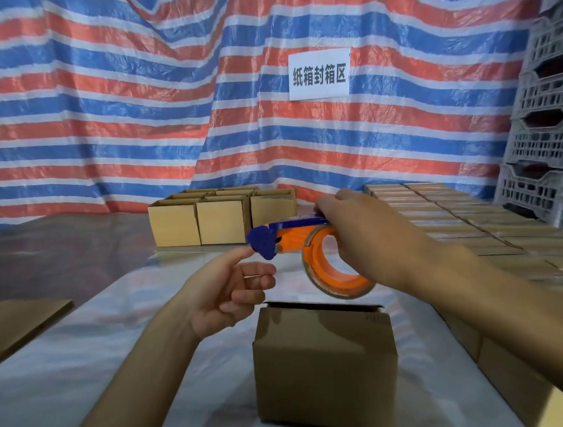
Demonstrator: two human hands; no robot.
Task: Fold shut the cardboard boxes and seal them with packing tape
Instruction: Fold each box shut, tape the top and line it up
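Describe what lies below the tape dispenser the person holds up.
A cardboard box stands below the tape dispenser, gripped by the right hand. The box's inside cannot be seen from here.

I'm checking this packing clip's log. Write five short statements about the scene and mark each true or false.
1. The right hand grips the tape dispenser. True.
2. The left hand presses the flaps down. False: it is raised above the nearest box, its index finger at the dispenser's blue tip.
3. The dispenser lies on the table. False: it is held in the air above the nearest box.
4. Open-topped boxes stand in a group at the back. True.
5. The tarp behind is plain green. False: it is striped red, blue and white.
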